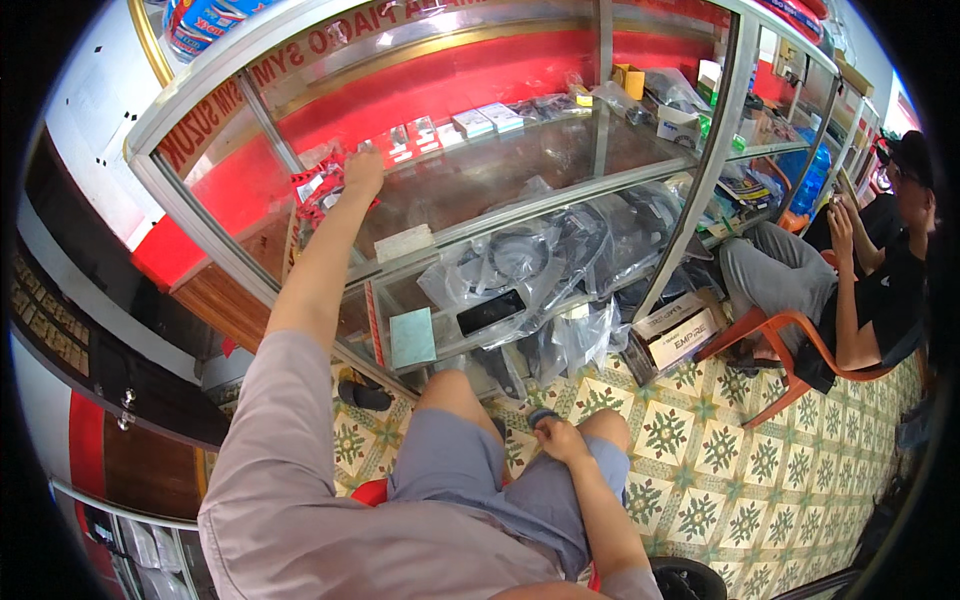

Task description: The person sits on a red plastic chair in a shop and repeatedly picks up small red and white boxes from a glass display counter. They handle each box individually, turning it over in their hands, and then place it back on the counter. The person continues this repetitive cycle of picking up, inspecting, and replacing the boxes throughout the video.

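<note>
Packets (322,188) in red and clear wrap are lying on the cabinet's (690,190) upper glass shelf, where the left hand (362,172) is grasping 1. Lifting it straight avoids disturbing neighbours. Right hand (560,438) is resting half-clenched on the knee.

A small parts shop — glass display cabinet (560,190) stocked with bagged spares (530,260), boxed goods (680,335).

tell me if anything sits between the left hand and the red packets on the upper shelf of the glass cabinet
Nothing visible does. The left hand reaches inside the glass cabinet and is already on the red packets at the shelf's left end. The right hand rests on the knee, away from the cabinet.
</note>
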A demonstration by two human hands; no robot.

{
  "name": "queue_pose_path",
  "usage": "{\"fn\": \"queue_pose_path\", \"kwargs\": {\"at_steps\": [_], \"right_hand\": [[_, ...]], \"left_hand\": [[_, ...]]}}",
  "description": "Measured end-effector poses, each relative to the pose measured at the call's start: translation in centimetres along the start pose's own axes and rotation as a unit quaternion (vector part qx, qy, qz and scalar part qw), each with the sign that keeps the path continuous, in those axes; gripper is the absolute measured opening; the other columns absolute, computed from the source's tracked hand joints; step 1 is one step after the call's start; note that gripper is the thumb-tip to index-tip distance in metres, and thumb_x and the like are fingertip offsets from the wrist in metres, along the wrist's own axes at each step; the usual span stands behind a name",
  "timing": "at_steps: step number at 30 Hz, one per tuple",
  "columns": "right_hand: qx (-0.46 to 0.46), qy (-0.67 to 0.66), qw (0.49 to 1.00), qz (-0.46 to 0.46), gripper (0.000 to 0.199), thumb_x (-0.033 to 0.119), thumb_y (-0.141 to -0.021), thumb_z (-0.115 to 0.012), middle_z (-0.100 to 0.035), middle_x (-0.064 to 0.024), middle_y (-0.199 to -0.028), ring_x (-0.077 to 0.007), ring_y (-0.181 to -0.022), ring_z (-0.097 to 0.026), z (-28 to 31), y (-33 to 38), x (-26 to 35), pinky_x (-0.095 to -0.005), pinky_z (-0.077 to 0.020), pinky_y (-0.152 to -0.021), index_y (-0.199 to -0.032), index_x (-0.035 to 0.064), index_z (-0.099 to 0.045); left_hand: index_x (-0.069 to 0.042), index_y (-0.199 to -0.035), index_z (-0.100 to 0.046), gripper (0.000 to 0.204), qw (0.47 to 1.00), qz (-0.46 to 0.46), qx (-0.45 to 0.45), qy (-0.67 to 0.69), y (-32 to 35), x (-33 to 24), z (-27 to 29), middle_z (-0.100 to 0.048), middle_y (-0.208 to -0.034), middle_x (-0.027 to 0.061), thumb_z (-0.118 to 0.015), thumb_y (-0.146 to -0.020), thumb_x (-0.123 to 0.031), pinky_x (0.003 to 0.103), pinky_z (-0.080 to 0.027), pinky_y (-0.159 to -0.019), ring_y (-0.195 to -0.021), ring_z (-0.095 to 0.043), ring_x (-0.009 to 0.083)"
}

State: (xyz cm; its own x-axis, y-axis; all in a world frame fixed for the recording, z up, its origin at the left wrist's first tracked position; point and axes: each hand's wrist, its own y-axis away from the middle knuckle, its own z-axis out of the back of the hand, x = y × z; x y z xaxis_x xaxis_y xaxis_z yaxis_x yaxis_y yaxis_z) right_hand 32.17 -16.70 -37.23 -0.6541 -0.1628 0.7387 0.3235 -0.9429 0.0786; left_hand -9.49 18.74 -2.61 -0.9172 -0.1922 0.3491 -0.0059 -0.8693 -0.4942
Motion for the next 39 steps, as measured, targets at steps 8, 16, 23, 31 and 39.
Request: {"fn": "queue_pose_path", "kwargs": {"at_steps": [8,16,23,31,39], "right_hand": [[0.030,-0.024,0.999,0.025,0.018,0.021,-0.081,-0.061,-0.067,-0.0147,-0.078,-0.0307,-0.076,-0.065,-0.8,-0.7,0.6,-0.0407,-0.0512,-0.070,-0.093,0.0075,-0.065],[-0.047,-0.237,0.970,0.015,0.019,0.007,-0.088,-0.058,-0.066,-0.0079,-0.085,-0.0141,-0.070,-0.063,4.1,-0.6,5.9,-0.0262,-0.0495,-0.063,-0.106,0.0015,-0.059],[-0.052,-0.531,0.836,0.125,0.053,0.018,-0.096,-0.046,-0.058,-0.0118,-0.112,-0.0160,-0.080,-0.063,11.6,2.3,19.0,-0.0242,-0.0486,-0.062,-0.142,0.0083,-0.022],[0.029,-0.487,0.872,0.033,0.039,0.014,-0.095,-0.048,-0.058,0.0000,-0.083,-0.0038,-0.054,-0.054,9.0,3.6,15.5,-0.0173,-0.0437,-0.047,-0.132,0.0113,-0.035],[0.002,-0.463,0.886,-0.004,0.039,0.016,-0.096,-0.049,-0.057,0.0000,-0.084,-0.0040,-0.054,-0.048,10.2,6.1,15.3,-0.0180,-0.0400,-0.047,-0.133,0.0112,-0.038]], "left_hand": [[0.000,-0.094,-0.061,0.018,0.989,-0.039,-0.143,0.030,2.3,1.9,3.0,-0.065,-0.083,0.0170,-0.053,-0.079,-0.010,0.042,-0.054,-0.066,-0.080,-0.065,0.0307],[0.001,-0.098,-0.058,0.022,0.840,0.011,-0.189,0.508,14.2,-3.4,17.7,-0.065,-0.082,0.0177,-0.059,-0.085,-0.018,0.036,-0.048,-0.063,-0.074,-0.065,0.0260],[-0.002,-0.114,-0.056,0.030,0.501,0.017,0.282,0.818,34.6,-10.4,15.0,-0.061,-0.105,0.0028,-0.058,-0.091,-0.022,0.024,-0.048,-0.076,-0.092,-0.057,0.0084],[-0.001,-0.134,-0.039,0.044,0.314,0.104,0.397,0.856,41.5,-12.6,12.9,-0.052,-0.125,0.0094,-0.051,-0.094,-0.016,0.032,-0.051,-0.086,-0.110,-0.055,0.0180],[0.000,-0.132,-0.038,0.044,0.335,0.050,0.471,0.814,42.1,-14.1,12.6,-0.057,-0.115,0.0108,-0.050,-0.090,-0.005,0.031,-0.055,-0.079,-0.098,-0.061,0.0184]]}}
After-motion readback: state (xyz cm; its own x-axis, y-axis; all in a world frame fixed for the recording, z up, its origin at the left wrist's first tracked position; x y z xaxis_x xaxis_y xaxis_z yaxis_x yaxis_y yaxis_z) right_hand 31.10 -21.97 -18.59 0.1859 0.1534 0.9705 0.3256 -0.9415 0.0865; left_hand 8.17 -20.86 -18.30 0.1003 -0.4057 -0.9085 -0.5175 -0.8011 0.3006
